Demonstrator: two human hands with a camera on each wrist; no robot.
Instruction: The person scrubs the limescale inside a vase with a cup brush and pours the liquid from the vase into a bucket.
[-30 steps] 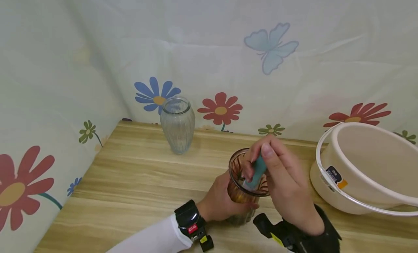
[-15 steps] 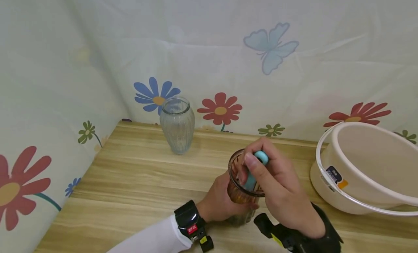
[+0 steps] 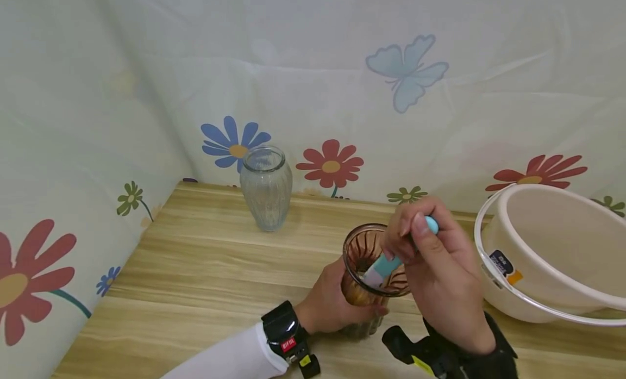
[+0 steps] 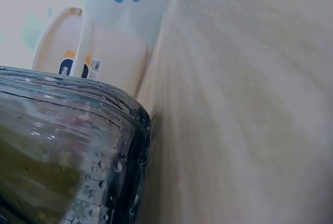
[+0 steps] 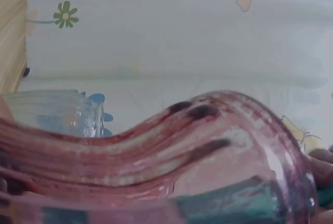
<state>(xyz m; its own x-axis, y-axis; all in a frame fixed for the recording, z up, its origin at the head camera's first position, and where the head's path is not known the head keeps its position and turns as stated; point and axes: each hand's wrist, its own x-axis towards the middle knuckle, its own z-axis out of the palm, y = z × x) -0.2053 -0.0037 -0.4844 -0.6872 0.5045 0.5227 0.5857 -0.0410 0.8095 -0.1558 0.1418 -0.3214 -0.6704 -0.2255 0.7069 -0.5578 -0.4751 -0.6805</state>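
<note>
My left hand [image 3: 327, 303] grips a ribbed, flared glass vase [image 3: 362, 329], reddish-brown at the top and clearer below, around its middle. My right hand [image 3: 445, 270] holds the teal handle of a bottle brush [image 3: 383, 267], its rounded end poking out beside the thumb. The brush slants down through the vase's mouth, and its head is hidden from above. Through the wet glass base [image 4: 112, 146] in the left wrist view, a yellow-green mass shows inside. From the right wrist, the teal handle [image 5: 229, 206] appears through the rosy glass.
A clear ribbed vase [image 3: 266, 197] stands upright at the back left of the wooden table [image 3: 195, 281]. To the right is a cream bucket [image 3: 495, 240] with a white handle. A floral curtain [image 3: 303, 85] hangs behind and at the left.
My right hand first lowered with the brush, then rose and moved right, so more of the handle shows and it leans further right. The left hand and vase stayed nearly still.
</note>
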